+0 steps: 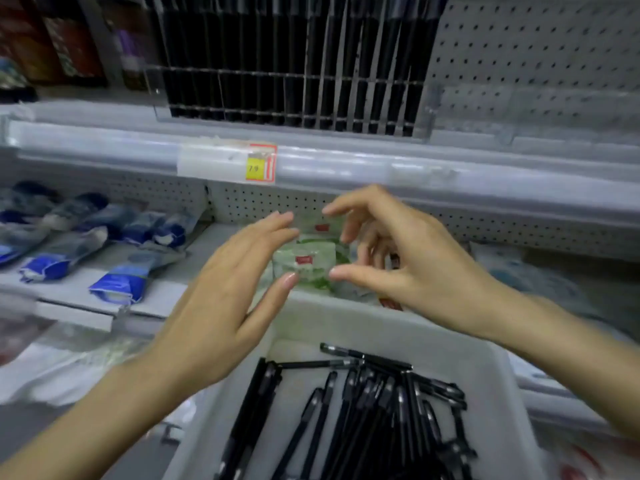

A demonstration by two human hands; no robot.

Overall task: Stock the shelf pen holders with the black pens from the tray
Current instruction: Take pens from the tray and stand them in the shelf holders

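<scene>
Shop shelf (346, 161), pegboard (536, 46) behind. Holder (294, 81) above, contents upright. Tray (346, 327) below: pens (374, 417) mostly lengthwise, pointing shelfward, two crosswise. Left hand (221, 306), right hand (398, 258) spread, empty

Pens (374, 410) in tray (491, 393); holders (294, 74) on shelf (346, 157) above; packets (304, 265) seemingly behind tray.

we're looking at the upper shelf (104, 112) now, where the wire pen holders (291, 98) stand against the pegboard, packed with upright dark pens. along its front edge runs a price rail (346, 164) with a yellow tag (255, 168). below, on the lower shelf (162, 296), we've got blue packets (117, 278) lying in rows at left and green packets (304, 265) mid-shelf. nearest us, the white tray (346, 320) holds loose black pens (374, 410).
</scene>
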